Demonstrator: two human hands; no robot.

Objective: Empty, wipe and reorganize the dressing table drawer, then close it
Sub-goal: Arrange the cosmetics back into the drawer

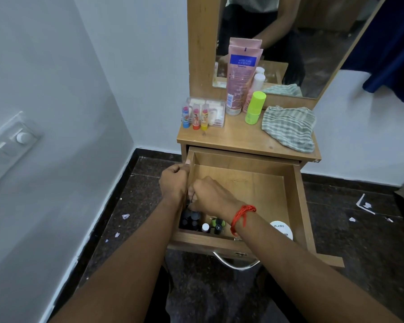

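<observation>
A: Where is the drawer point(254, 183)?

B: It is pulled wide open at the centre of the frame, just below the top of the table point(231, 136).

A: And the person's hands?

B: The left hand point(174, 183) holds the drawer's left wall, with the thumb on the rim and the fingers curled against it. The right hand point(211, 197), with a red thread point(241, 216) on its wrist, reaches across to the drawer's lower left corner. Its fingers are bent down over a cluster of dark-capped bottles point(190, 219). Whether it grips one cannot be told.

A: What else lies in there?

B: A white-capped bottle point(205, 227) and a green-and-black bottle point(218, 223) sit just beside the cluster. A round white tin point(281, 229) is at the lower right, partly behind the right forearm.

A: And on top?

B: Three lip balm sticks point(196, 117) stand at the left. A pink tube point(239, 75) and a lime-green bottle point(254, 108) stand against the mirror point(313, 43). A striped cloth point(289, 128) lies at the right.
</observation>
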